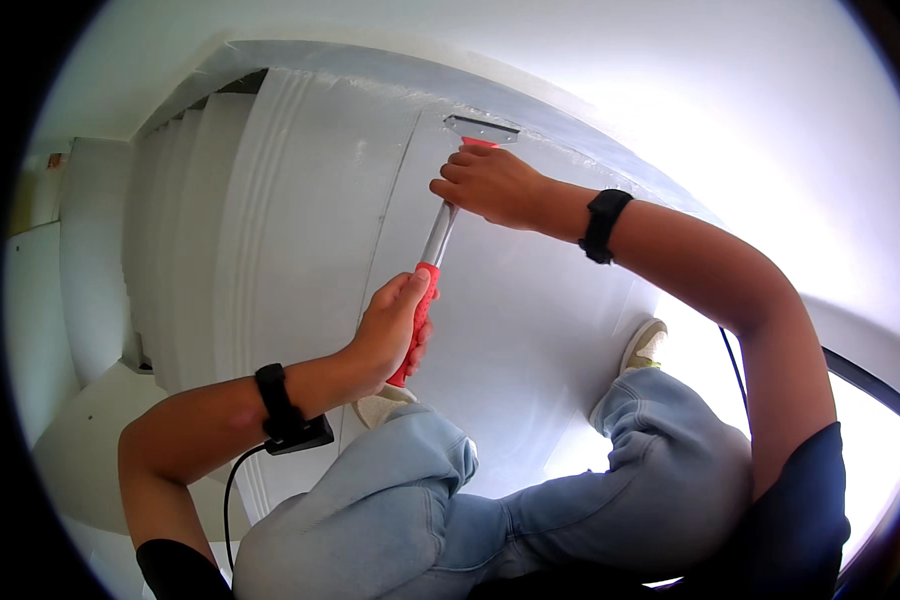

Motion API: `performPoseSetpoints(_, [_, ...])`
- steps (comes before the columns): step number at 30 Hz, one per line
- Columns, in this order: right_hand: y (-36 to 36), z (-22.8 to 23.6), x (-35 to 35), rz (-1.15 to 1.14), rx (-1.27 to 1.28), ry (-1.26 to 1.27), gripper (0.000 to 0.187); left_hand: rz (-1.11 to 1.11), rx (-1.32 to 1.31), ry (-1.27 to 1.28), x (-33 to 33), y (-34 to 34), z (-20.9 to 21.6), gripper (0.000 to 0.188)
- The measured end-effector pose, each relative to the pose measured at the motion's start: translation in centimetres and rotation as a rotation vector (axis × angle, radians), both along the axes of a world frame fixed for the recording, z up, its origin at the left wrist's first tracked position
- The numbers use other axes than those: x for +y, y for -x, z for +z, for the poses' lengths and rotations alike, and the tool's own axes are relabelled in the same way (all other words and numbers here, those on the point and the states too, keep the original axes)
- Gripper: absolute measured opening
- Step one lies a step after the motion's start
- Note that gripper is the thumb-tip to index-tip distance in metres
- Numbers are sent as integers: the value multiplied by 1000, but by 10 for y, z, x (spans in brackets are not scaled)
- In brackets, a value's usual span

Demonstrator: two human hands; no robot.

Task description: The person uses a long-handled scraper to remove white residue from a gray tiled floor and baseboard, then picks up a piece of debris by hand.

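Observation:
A long scraper with a red grip, a metal shaft [437, 238] and a wide flat blade [483, 127] points away from me across a white floor. My left hand [390, 322] is closed around the red grip at the near end. Near the blade, my right hand [487, 183] presses down on the top of the shaft. The blade edge rests against a grey strip [570, 120] where the floor meets the white wall. Both wrists wear black bands, and the left band [290, 422] has a cable running from it.
I am crouched in blue jeans [490, 500], with one light shoe [646, 345] on the right and another [382, 406] under the left hand. White stair steps [185, 260] run along the left. A dark frame edge [870, 385] curves at the right.

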State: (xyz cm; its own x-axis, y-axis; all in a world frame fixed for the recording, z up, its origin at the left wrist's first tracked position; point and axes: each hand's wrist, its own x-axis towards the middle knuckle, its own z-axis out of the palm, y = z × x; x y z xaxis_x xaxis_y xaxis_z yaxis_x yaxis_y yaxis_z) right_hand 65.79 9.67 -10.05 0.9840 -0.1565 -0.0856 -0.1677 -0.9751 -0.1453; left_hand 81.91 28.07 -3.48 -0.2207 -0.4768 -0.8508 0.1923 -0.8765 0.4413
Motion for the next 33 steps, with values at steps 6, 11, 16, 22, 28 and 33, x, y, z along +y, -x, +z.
performPoseSetpoints(6, [-10, -14, 5, -68, 130, -27, 13, -1, -51, 44, 2, 0, -28, 41])
performPoseSetpoints(11, [-7, -9, 1, -23, 46, 35, 21, 110, -34, 163, 16, 8, -53, 39])
performPoseSetpoints(16, [-32, -4, 3, -89, -132, 144, 18, 154, -266, 333, 19, -9, -63, 32])
performPoseSetpoints(22, [-75, 5, 14, -227, -417, 249, 23, -213, -971, 819, 11, -114, -62, 36])
performPoseSetpoints(28, [-92, -11, 14, -326, -485, 299, 23, -491, -1271, 895, -11, -145, -53, 37])
performPoseSetpoints(33, [-89, -21, 12, -537, -435, 353, 28, -692, -1389, 931, -40, -136, -50, 33])
